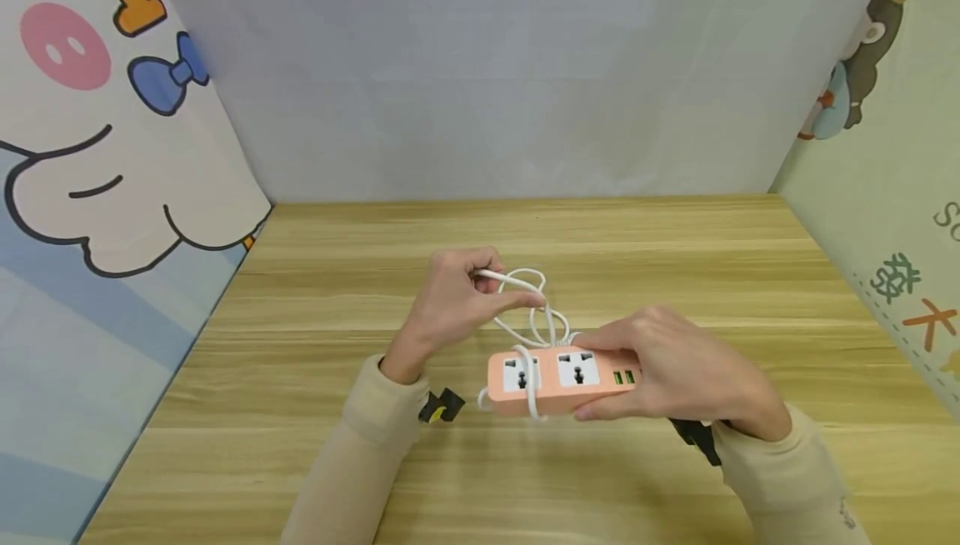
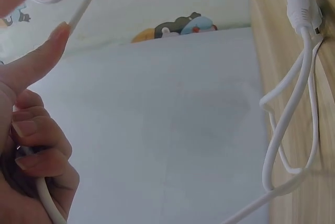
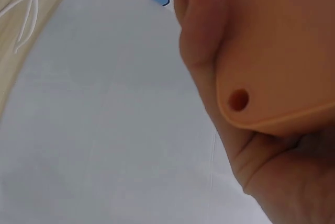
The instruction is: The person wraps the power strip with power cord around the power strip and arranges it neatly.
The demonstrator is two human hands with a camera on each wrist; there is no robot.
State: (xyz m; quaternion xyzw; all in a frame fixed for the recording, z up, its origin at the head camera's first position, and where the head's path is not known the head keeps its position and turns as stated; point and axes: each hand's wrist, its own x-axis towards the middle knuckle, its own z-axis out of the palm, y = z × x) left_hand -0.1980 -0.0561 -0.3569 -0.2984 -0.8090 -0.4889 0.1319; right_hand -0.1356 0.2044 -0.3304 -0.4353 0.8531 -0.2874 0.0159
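Observation:
A peach-coloured power strip (image 1: pixel 550 377) with white sockets and two USB ports is in the middle of the head view. My right hand (image 1: pixel 686 366) grips its right end, thumb along the near side and fingers over the far side. White cord (image 1: pixel 532 387) wraps once round the strip near its left end. Up and to the left of the strip, my left hand (image 1: pixel 457 303) holds the cord in curled fingers, its thumb against another stretch of it. The right wrist view shows the strip's plain underside (image 3: pixel 282 46) with a round hole near one corner.
Loose loops of cord (image 2: pixel 282 122) and a white plug (image 2: pixel 299 9) are by the wood-grain table (image 1: pixel 337 245) in the left wrist view. A pale cloth wall (image 1: pixel 510 70) stands behind, with cartoon-printed panels (image 1: pixel 127 162) at the sides.

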